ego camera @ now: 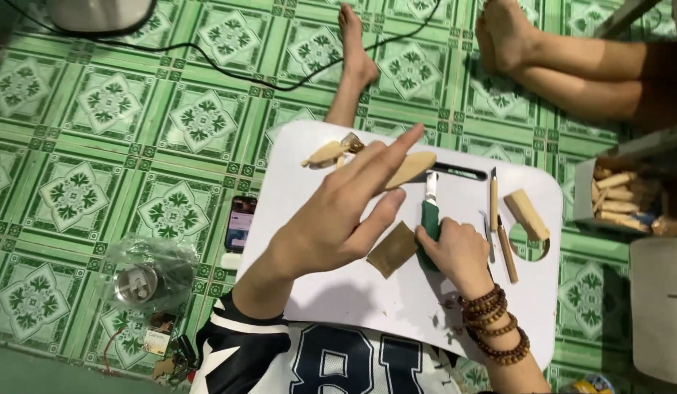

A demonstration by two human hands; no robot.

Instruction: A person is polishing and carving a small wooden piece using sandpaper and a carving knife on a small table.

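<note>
My left hand (338,211) hovers over the white lap board (338,292), holding a pale carved wooden piece (414,166) between thumb and fingers, fingers stretched out. My right hand (459,252), with wooden bead bracelets at the wrist, grips a green-handled knife (430,211) whose blade points up toward the wooden piece. A brown square of sandpaper (392,249) lies on the board between the two hands. Another carved wood piece (325,155) rests at the board's far edge.
Thin carving tools (493,191) and a wooden block (527,214) lie on the board's right part. A box of wood pieces (617,193) stands at right, a phone (241,222) and a plastic bag (145,277) at left. Another person's bare legs (565,66) rest on the green tiled floor.
</note>
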